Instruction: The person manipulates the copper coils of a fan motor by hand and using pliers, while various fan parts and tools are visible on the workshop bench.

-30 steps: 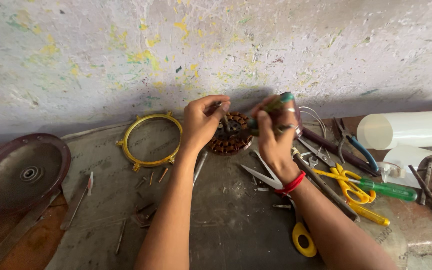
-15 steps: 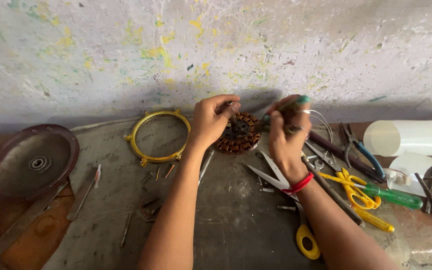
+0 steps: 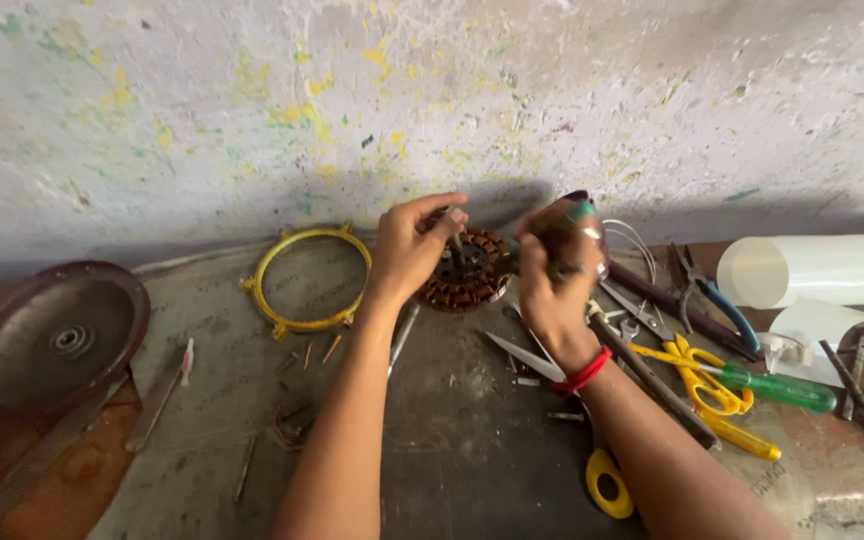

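While both hands work over the bench: it's a tight spot.
Left hand (image 3: 407,250): fingers pinched on the hub of the copper coil (image 3: 469,272), which lies just under the fingertips.
Right hand (image 3: 555,285): clamped round a green-tipped tool (image 3: 574,212).
Risk: I'd guess a slip nicks the windings.
Also: scissors (image 3: 687,365) blades lie right beside the right wrist.

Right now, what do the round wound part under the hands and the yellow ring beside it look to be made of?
Wound part: apparently copper wire coils on a dark metal core, judging by the reddish-brown sheen.
Yellow ring: probably painted metal, as its yellow coat looks chipped and dull.
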